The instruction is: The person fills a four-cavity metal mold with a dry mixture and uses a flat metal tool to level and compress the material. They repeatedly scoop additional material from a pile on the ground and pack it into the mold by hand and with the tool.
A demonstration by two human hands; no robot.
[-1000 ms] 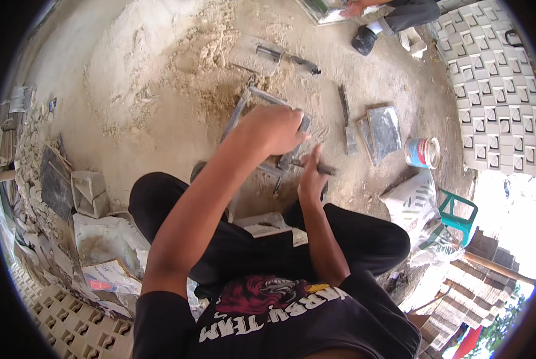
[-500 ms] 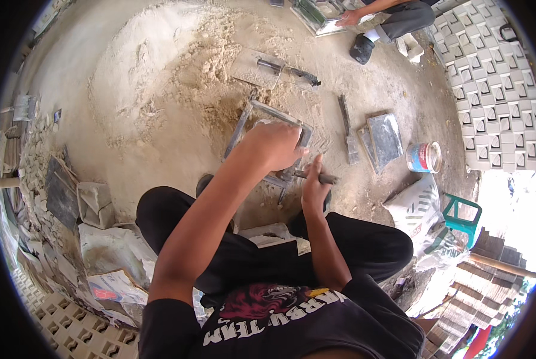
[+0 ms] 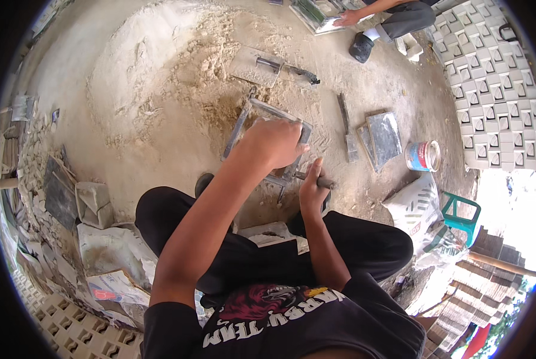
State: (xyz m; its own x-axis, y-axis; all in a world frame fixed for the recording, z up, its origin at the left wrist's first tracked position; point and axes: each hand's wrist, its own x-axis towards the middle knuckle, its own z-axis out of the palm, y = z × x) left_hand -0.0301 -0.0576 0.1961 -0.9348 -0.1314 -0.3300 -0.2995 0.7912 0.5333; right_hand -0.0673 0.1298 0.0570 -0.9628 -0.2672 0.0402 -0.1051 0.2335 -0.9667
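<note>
On the sandy floor in front of me lies a rectangular metal mould frame [image 3: 236, 133] with a short leg-like bar at its near side. My left hand [image 3: 274, 143] is closed over the middle of the frame, knuckles up and thumb toward the right. Whatever its fingers grip is hidden beneath it. At the frame's near right corner, my right hand [image 3: 313, 192] wraps round a short dark rod [image 3: 325, 183], thumb pointing away from me. The rod's inner end reaches the frame; I cannot tell whether they are joined.
Beyond the frame are a flat trowel [image 3: 256, 67] and a heap of pale powder [image 3: 142, 72]. To the right lie a long-handled tool [image 3: 347, 128], dark plates [image 3: 385, 137], a bucket [image 3: 422, 157], a sack [image 3: 415, 203] and a green stool [image 3: 461, 218]. A co-worker's hand [image 3: 346, 18] works at the top.
My right hand and the rod have shifted slightly left and toward me. My left hand stays over the frame, barely moved. The co-worker's hand has slid a little left.
</note>
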